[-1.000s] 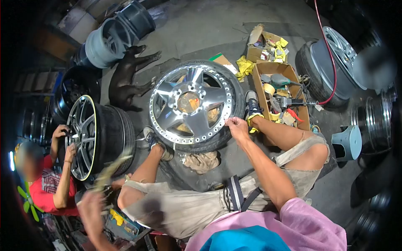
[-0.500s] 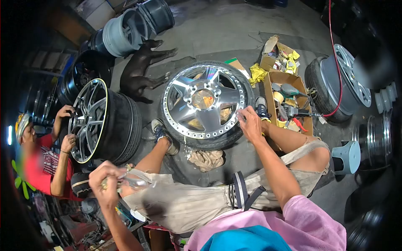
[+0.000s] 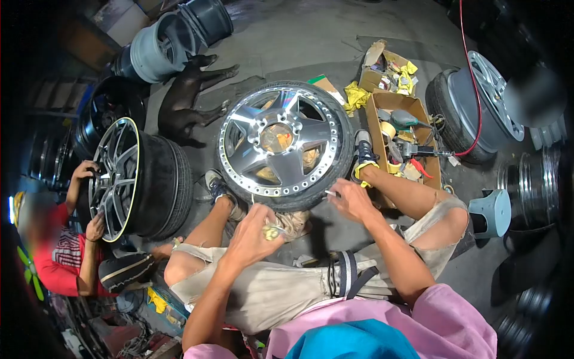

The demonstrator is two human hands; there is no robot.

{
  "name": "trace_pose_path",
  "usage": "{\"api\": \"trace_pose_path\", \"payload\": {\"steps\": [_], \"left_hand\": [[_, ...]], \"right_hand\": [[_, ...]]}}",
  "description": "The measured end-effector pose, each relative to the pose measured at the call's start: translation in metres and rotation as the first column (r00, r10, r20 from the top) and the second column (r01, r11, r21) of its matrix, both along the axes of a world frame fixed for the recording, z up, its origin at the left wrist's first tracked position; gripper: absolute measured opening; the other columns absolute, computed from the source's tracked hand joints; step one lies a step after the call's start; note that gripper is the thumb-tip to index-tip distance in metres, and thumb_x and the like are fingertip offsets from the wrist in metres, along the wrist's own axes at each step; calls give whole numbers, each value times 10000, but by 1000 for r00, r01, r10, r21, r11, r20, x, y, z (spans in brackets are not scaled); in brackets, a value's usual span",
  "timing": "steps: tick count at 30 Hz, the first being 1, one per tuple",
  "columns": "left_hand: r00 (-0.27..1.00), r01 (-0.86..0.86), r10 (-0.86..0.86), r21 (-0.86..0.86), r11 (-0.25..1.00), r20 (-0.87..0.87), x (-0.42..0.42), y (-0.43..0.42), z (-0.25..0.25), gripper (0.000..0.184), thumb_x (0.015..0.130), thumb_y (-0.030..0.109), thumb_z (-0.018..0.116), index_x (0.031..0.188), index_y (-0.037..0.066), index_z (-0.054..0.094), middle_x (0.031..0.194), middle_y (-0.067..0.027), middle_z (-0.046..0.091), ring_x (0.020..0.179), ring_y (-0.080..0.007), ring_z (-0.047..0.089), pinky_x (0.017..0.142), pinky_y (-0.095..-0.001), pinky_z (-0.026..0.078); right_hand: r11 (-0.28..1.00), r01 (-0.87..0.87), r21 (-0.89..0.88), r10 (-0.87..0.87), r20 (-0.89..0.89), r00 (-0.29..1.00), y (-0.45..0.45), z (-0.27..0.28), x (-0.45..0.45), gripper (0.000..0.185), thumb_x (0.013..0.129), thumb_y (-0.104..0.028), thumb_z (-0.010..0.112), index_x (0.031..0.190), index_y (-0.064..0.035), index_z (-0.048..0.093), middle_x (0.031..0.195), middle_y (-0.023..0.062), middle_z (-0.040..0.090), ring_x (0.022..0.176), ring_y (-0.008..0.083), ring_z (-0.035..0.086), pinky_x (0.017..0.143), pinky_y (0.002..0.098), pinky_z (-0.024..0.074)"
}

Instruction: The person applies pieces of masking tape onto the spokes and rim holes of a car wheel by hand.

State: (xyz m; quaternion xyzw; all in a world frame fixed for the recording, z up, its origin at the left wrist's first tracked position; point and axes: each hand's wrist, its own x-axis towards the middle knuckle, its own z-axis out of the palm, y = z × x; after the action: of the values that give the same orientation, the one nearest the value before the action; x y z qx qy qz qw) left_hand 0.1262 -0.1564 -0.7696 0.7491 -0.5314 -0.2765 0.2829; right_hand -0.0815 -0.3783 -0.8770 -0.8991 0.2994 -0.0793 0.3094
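Observation:
My left hand (image 3: 254, 236) is raised over my lap, fingers curled round a small crumpled clear packet (image 3: 273, 232) with yellowish-green bits. My right hand (image 3: 354, 202) pinches a short, thin white stick (image 3: 330, 192) near the tyre's lower right edge; its exact kind is too small to tell. Between my feet lies a polished star-spoked wheel (image 3: 287, 169), face up, with a black tyre (image 3: 345, 128) around it. Yellow-orange material shows through its centre hole. Below the tyre is a brown crumpled cloth (image 3: 296, 226), partly hidden by my left hand.
Cardboard boxes (image 3: 373, 119) of tools, including a grinder (image 3: 412, 149), stand to the right. A red hose (image 3: 476, 90) hangs there. A light-blue stool (image 3: 493, 212) is at far right. At left, another person (image 3: 57, 257) holds an upright wheel (image 3: 116, 179). A black dog (image 3: 182, 99) lies beyond.
My left hand has come up and right from beside my knee to the middle with the packet. My right hand has drawn down off the wheel's edge, and the white stick now shows.

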Motion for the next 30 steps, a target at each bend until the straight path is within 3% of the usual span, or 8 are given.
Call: {"api": "trace_pose_path", "payload": {"steps": [4, 8, 10, 14, 16, 24, 26, 30], "left_hand": [[997, -50, 45, 101, 994, 57, 10, -4, -5, 567, 726, 168, 826, 1177, 36, 509, 1112, -172, 554, 947, -330, 618, 827, -436, 522], [998, -64, 60, 137, 988, 32, 30, 0, -9, 455, 754, 163, 794, 1123, 23, 567, 1111, -186, 613, 1086, -414, 627, 899, -471, 514], [996, 89, -89, -9, 996, 1, 39, -1, -18, 257, 778, 136, 742, 949, -20, 629, 925, -184, 666, 878, -343, 676, 801, -427, 531], [989, -52, 58, 48, 997, -134, 16, -1, -11, 156, 796, 102, 663, 783, -45, 613, 715, -172, 631, 668, -259, 618, 687, -375, 511], [966, -58, 38, -71, 996, -257, 10, 3, -20, 135, 797, 93, 613, 781, -41, 609, 656, -163, 585, 601, -213, 540, 616, -355, 467], [946, -59, 58, 6, 998, -320, 11, 0, -29, 145, 839, 104, 545, 822, 9, 436, 746, -72, 470, 732, -155, 469, 699, -332, 418], [973, -56, 57, 14, 998, -225, 17, 0, -34, 117, 861, 94, 550, 880, 7, 474, 830, -125, 487, 845, -268, 504, 842, -369, 438], [954, -43, 70, 99, 994, -292, 23, -3, -37, 140, 901, 145, 529, 949, 24, 476, 877, -108, 472, 906, -240, 486, 894, -375, 420]], "right_hand": [[990, 96, 100, -114, 196, 974, 3, -1, 10, 128, 901, -115, 697, 1012, -51, 696, 1046, 150, 649, 908, 406, 672, 783, 500, 525], [958, 280, -64, -255, 259, 932, -18, -1, 18, 166, 907, -113, 709, 1071, -91, 716, 1062, 111, 643, 870, 387, 681, 756, 487, 538], [952, 274, -135, -224, 301, 927, -28, -16, 24, 180, 894, -115, 728, 1073, -104, 721, 1060, 91, 639, 848, 375, 687, 743, 487, 543], [965, 225, -136, -181, 277, 944, -29, -27, 36, 197, 879, -113, 745, 1075, -111, 720, 1051, 85, 629, 825, 373, 690, 717, 485, 550], [967, 214, -136, -174, 256, 951, -27, -26, 41, 189, 865, -84, 755, 1049, -107, 721, 1025, 77, 630, 829, 346, 687, 711, 450, 542], [984, 104, -147, -77, 179, 981, -23, -23, 34, 210, 835, -43, 724, 1018, -94, 634, 1065, 85, 596, 816, 391, 675, 687, 496, 541], [986, 106, -131, -87, 146, 986, -15, -19, 29, 198, 847, -36, 710, 1017, -96, 629, 1052, 89, 595, 833, 398, 667, 689, 494, 535], [994, -93, -52, 98, 117, 988, 6, -16, 12, 180, 860, -83, 690, 1032, -93, 636, 1055, 103, 599, 853, 412, 669, 722, 516, 547]]}}
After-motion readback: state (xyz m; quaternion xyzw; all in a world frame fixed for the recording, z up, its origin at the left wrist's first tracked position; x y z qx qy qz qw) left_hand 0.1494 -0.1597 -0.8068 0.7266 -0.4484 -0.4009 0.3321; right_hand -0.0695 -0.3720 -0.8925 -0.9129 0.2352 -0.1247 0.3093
